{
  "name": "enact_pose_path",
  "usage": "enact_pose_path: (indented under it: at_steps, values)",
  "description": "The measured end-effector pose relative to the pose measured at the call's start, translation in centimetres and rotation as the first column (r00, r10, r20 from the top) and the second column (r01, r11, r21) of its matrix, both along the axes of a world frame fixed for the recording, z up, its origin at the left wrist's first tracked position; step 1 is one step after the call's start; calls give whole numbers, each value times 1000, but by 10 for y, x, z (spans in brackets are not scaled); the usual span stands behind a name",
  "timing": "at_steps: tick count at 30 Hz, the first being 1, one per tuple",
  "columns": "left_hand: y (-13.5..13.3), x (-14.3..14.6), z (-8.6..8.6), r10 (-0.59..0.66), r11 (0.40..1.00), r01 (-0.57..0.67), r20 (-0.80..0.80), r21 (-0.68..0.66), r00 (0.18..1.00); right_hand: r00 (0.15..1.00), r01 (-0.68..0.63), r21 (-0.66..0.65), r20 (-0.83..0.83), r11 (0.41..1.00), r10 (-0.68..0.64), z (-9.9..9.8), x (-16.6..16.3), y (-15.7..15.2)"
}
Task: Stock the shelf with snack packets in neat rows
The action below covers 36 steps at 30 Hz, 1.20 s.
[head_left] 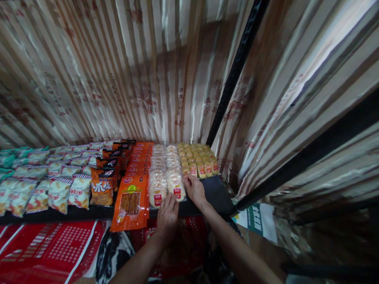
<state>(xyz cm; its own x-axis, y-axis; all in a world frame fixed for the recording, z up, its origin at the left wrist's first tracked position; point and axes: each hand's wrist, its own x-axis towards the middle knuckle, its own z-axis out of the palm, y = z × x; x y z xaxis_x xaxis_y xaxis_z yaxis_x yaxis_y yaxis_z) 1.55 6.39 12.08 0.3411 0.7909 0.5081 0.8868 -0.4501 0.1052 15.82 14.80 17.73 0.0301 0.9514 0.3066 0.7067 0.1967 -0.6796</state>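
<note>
Overlapping white packets (175, 180), the left hand (168, 215) hides edges.

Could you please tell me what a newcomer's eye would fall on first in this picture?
Probably the front orange packet, jutting over the front edge of the shelf. Next, the red basket at lower left, below the shelf. Then the left hand and right hand at the white snacks.

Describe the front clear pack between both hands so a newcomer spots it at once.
Near the right end of the black shelf, two rows of clear packs lie between orange packets and small yellow packs. The front pack of the right-hand row shows white round pieces and a red label. Unlike its left neighbour, it has the right hand at its right edge.
</note>
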Motion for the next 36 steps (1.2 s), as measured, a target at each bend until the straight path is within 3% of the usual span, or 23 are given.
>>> enact_pose_path:
  at_steps: [11,19,25,28,30,34,36]
  values:
    - [-16,-3,2,-83,996,79,79,51,993,988,88,112,-139,990,-72,-22,-1,-44]
    - [-41,0,-7,-178,964,209,183,-167,967,970,39,57,-242,998,-24,-45,-17,-97]
    - [-71,-4,-32,-269,936,310,230,-169,935,983,-47,-14,-176,999,44,-79,-25,-137]
    - [-85,-9,-52,-221,924,279,229,-263,948,987,-132,-145,-112,981,117,-97,-27,-145]
    - [-91,-14,-63,-118,875,224,259,-429,959,978,-206,-303,-46,930,202,-108,-30,-147]
    - [-94,-33,-78,220,607,160,358,-778,907,959,-258,-486,-21,835,284,-130,-40,-146]
    - [-93,-45,-84,340,533,109,330,-839,880,958,-265,-512,-43,817,284,-141,-45,-144]
